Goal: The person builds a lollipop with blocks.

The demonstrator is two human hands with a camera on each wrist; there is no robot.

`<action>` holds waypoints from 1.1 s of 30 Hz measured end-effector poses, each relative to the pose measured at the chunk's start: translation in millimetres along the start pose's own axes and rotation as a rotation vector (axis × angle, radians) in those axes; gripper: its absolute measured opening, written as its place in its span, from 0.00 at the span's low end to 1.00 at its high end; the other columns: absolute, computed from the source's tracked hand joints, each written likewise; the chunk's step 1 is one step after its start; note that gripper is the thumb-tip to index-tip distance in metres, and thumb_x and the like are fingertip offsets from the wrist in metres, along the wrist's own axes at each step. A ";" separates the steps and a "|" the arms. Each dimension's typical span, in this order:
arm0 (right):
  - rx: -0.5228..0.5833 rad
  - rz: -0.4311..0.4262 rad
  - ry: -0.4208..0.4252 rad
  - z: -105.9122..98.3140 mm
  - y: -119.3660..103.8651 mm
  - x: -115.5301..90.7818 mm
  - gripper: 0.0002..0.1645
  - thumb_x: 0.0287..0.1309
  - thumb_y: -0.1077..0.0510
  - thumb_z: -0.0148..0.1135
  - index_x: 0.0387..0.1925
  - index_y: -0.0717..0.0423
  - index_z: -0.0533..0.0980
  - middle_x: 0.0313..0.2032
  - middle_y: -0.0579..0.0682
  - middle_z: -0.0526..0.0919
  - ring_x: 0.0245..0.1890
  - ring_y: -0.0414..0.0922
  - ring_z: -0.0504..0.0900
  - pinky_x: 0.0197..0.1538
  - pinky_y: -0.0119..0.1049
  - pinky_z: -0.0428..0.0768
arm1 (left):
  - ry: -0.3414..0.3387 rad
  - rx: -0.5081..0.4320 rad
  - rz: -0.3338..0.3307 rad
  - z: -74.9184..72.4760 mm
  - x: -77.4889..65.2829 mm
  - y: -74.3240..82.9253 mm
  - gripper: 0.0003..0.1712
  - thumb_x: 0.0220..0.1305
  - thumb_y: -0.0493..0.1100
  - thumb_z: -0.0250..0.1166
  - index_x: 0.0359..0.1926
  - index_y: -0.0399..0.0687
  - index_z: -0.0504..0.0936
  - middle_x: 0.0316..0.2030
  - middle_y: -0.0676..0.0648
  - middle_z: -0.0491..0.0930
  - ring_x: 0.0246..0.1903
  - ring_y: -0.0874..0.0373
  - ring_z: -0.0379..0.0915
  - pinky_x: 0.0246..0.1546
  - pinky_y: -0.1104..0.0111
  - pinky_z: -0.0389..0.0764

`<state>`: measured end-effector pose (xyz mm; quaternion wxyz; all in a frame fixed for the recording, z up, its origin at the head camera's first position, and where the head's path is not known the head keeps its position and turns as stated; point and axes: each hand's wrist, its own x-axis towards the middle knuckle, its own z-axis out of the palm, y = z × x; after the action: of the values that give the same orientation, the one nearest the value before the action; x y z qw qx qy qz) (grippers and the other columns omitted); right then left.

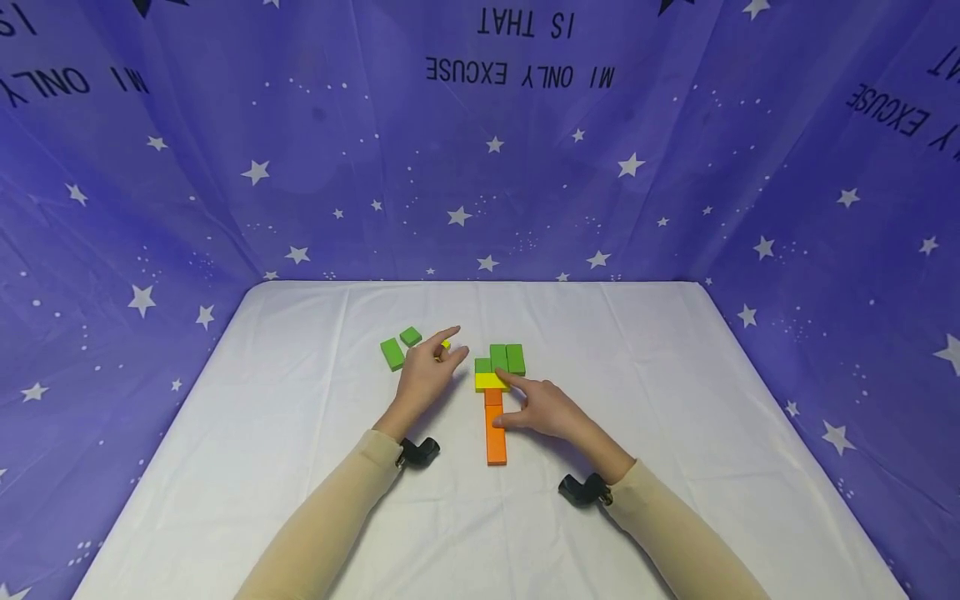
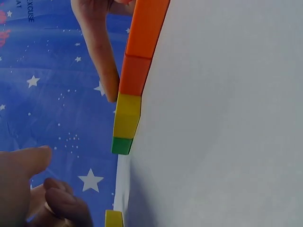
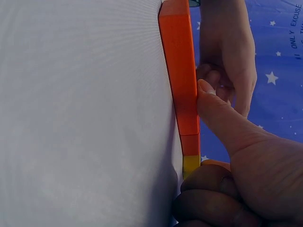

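My right hand (image 1: 547, 408) rests on the block figure, its index fingertip at the flat yellow block (image 1: 486, 382) and its thumb on the long orange block (image 1: 496, 446). A short orange block (image 1: 492, 397) sits between these two. Beyond the yellow block lie several green blocks (image 1: 515, 359), side by side. My left hand (image 1: 427, 373) hovers to the left of the figure with thumb and index finger apart and nothing between them. Partly hidden behind it is another yellow block (image 1: 446, 344), which stands apart from the figure in the left wrist view.
Two loose green blocks (image 1: 392, 354) lie to the left beyond my left hand. A white cloth (image 1: 630, 333) covers the table. Purple curtains (image 1: 480, 167) with stars surround its back and sides. A black wrist camera (image 1: 581, 490) sticks out from each cuff.
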<state>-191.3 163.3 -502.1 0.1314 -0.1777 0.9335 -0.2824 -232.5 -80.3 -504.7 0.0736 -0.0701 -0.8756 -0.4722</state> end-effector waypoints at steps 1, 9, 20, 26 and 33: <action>0.001 0.001 0.001 0.0 0.0 0.1 0.57 0.54 0.35 0.79 0.81 0.44 0.66 0.69 0.59 0.80 0.64 0.58 0.83 0.68 0.57 0.78 | 0.016 -0.009 -0.004 -0.8 0.8 -1.1 0.29 0.72 0.54 0.69 0.70 0.54 0.81 0.21 0.52 0.76 0.20 0.60 0.66 0.25 0.69 0.68; 0.004 0.014 0.001 -0.4 1.0 1.3 0.57 0.53 0.34 0.79 0.81 0.41 0.65 0.70 0.59 0.79 0.62 0.56 0.83 0.68 0.57 0.78 | 0.086 -0.048 -0.050 -8.6 6.8 -9.9 0.30 0.72 0.53 0.69 0.72 0.53 0.79 0.18 0.55 0.70 0.19 0.60 0.60 0.26 0.67 0.65; -0.001 0.020 -0.008 -0.3 0.8 0.8 0.58 0.53 0.34 0.80 0.81 0.41 0.65 0.70 0.59 0.80 0.56 0.52 0.84 0.67 0.57 0.78 | 0.121 0.036 -0.121 -21.0 10.8 -21.3 0.32 0.71 0.55 0.68 0.73 0.57 0.77 0.18 0.57 0.73 0.18 0.62 0.63 0.25 0.67 0.66; 0.007 0.022 -0.012 -0.5 0.4 0.3 0.58 0.53 0.35 0.80 0.81 0.41 0.65 0.66 0.60 0.83 0.57 0.54 0.84 0.68 0.57 0.78 | 0.142 0.060 -0.148 -27.8 12.0 -24.7 0.32 0.71 0.54 0.68 0.73 0.55 0.78 0.20 0.54 0.75 0.18 0.61 0.65 0.25 0.66 0.67; 0.002 0.016 -0.019 -1.2 -0.8 0.2 0.58 0.53 0.35 0.80 0.81 0.42 0.65 0.55 0.60 0.88 0.47 0.50 0.84 0.66 0.56 0.79 | 0.164 0.154 -0.214 -36.0 15.0 -28.5 0.32 0.70 0.53 0.69 0.72 0.49 0.79 0.20 0.53 0.78 0.18 0.60 0.65 0.23 0.66 0.67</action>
<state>-191.6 163.2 -500.7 0.1425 -0.1728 0.9333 -0.2808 -250.4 -125.2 -505.5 0.0995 0.0683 -0.9027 -0.4131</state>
